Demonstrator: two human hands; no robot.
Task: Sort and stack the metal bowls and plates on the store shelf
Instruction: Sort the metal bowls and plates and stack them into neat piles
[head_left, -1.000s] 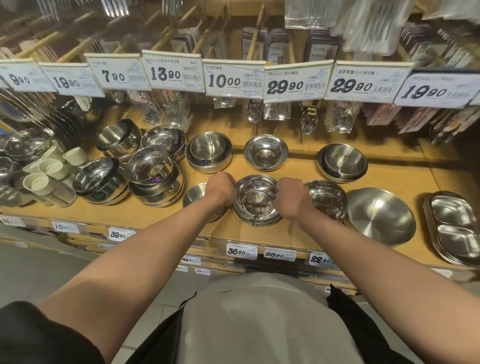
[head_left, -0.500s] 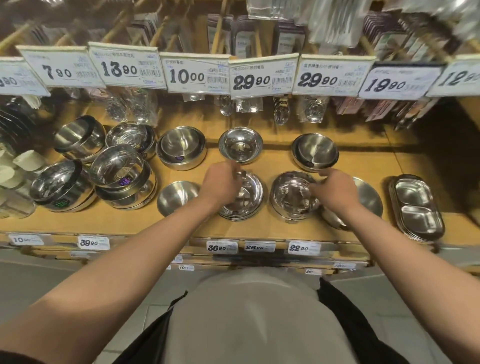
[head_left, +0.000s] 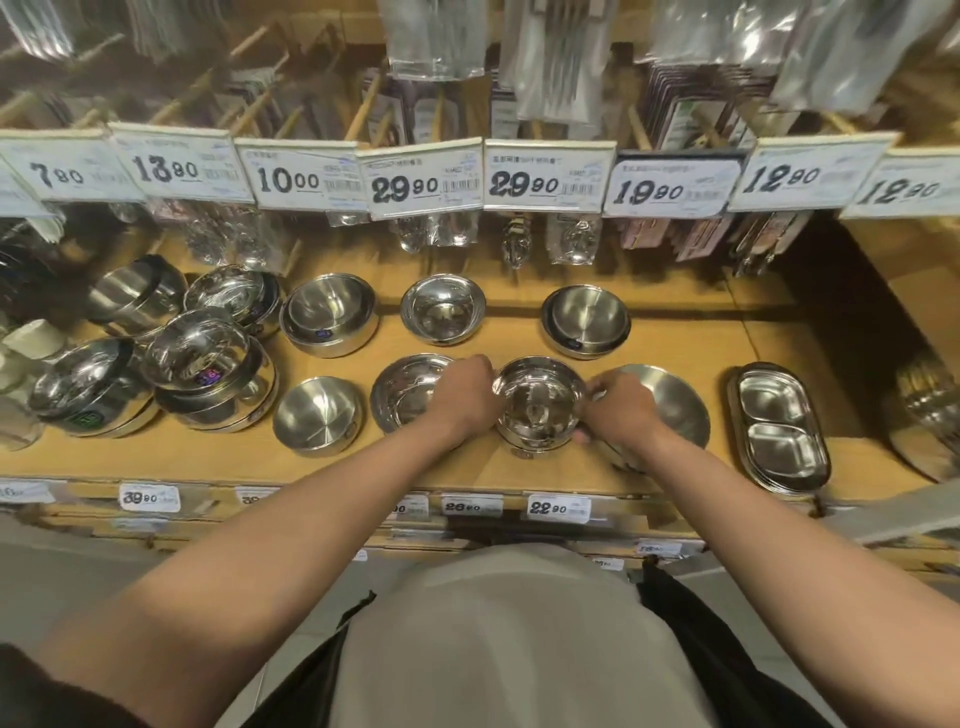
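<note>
A stack of shiny metal bowls (head_left: 537, 402) stands at the front middle of the wooden shelf (head_left: 675, 338). My left hand (head_left: 465, 397) grips its left rim and my right hand (head_left: 618, 410) grips its right rim. Under my left hand lies a stack of shallow metal plates (head_left: 402, 389). A wide matte metal plate (head_left: 670, 400) lies behind my right hand. A small matte bowl (head_left: 317, 415) sits to the left of the plates.
The back row holds a matte bowl (head_left: 330, 319), a shiny bowl (head_left: 441, 309) and another matte bowl stack (head_left: 586, 319). Taller bowl stacks (head_left: 208, 374) crowd the left. A divided metal tray (head_left: 776, 428) lies at the right. Price tags (head_left: 426, 176) and packaged cutlery hang above.
Both hands moved right, off the plate stack. They now hold the neighbouring bowl stack by its rims. The view has shifted right too.
</note>
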